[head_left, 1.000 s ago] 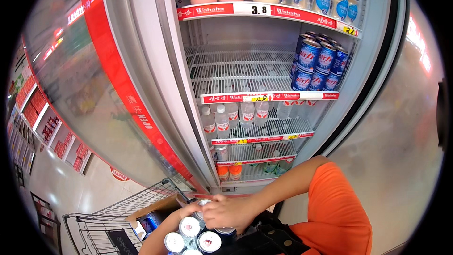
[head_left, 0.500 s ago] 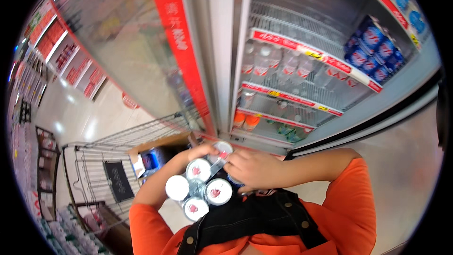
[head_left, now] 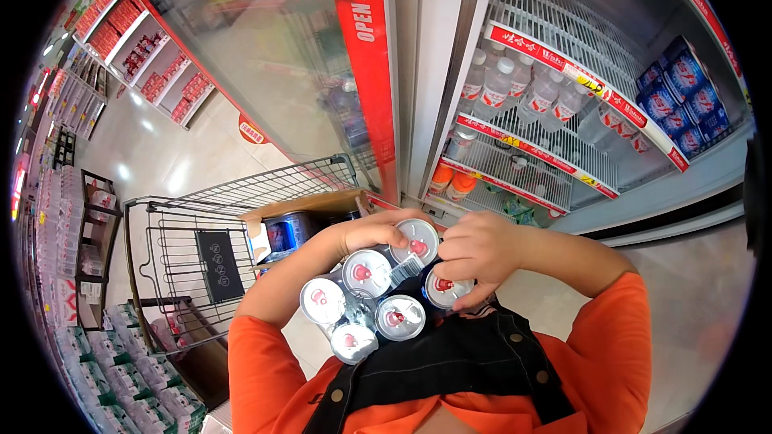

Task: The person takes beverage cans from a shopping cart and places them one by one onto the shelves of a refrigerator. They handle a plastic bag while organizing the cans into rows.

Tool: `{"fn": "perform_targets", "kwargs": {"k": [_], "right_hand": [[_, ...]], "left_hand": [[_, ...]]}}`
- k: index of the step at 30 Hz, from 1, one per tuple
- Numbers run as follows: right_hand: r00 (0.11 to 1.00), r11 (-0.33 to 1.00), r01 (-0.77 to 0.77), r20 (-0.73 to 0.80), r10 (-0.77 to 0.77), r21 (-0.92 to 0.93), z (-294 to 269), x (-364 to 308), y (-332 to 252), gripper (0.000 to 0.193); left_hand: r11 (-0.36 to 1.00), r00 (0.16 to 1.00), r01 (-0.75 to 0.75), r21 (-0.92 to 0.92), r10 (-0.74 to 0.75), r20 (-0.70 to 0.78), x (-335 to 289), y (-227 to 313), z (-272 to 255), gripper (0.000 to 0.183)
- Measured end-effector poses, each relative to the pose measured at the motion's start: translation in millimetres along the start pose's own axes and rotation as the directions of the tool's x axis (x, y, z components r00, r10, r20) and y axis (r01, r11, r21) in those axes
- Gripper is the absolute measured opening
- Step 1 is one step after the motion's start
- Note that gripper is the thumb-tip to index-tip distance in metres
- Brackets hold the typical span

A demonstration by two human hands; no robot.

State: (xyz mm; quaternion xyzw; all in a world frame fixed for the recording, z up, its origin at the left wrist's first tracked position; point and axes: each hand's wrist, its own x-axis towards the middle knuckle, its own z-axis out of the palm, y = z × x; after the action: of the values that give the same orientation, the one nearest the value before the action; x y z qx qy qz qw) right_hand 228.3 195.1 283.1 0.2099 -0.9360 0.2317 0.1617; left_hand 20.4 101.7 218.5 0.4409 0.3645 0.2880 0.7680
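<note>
A pack of several silver-topped drink cans with red pull tabs (head_left: 400, 317) is held against my black apron, clear plastic wrap around part of it. My left hand (head_left: 374, 231) grips the pack's far side, its thumb lying on the lid of the farthest can. On the right side, my right hand (head_left: 474, 253) has its fingers curled beside that same can. Its thumb touches the rightmost can (head_left: 447, 289). What those curled fingers pinch, if anything, is hidden.
A wire shopping cart (head_left: 181, 273) stands at the left, with an open cardboard box (head_left: 256, 229) of blue cans in it. Ahead is an open fridge with clear bottles (head_left: 496, 88) and blue can packs (head_left: 687, 92). Its glass door (head_left: 241, 56) swings out left. Wrapped packs (head_left: 133, 362) are stacked lower left.
The can pack and both hands have shifted right and slightly up in view. My right hand has moved off the pack's middle, uncovering the rightmost can. The whole view has turned slightly.
</note>
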Motion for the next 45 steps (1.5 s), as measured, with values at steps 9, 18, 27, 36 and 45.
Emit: {"fn": "perform_targets", "kwargs": {"k": [9,18,27,36,45], "right_hand": [[0.513,0.096,0.303,-0.247,0.822,0.948,87,-5,-9,0.015],[0.552,-0.018,0.391,-0.219,0.804,0.92,107,-23,3,0.03],[0.83,0.815,-0.482,0.129,0.542,-0.323,20,2,-45,0.073],[0.89,0.867,-0.453,-0.051,0.453,-0.206,7,12,-48,0.066],[0.717,0.509,-0.691,-0.58,0.387,-0.513,-147,41,-54,0.066]], "left_hand": [[0.995,0.997,-0.073,-0.068,0.073,0.004,-7,-19,0,0.074],[0.984,0.997,-0.047,-0.173,0.055,0.045,0,-33,-2,0.079],[0.938,0.997,0.072,-0.34,-0.063,0.039,7,-58,-24,0.071],[0.927,0.985,0.168,-0.336,-0.167,0.032,17,-45,-26,0.068],[0.897,0.97,0.224,-0.38,-0.242,0.001,6,-68,-33,0.065]]}}
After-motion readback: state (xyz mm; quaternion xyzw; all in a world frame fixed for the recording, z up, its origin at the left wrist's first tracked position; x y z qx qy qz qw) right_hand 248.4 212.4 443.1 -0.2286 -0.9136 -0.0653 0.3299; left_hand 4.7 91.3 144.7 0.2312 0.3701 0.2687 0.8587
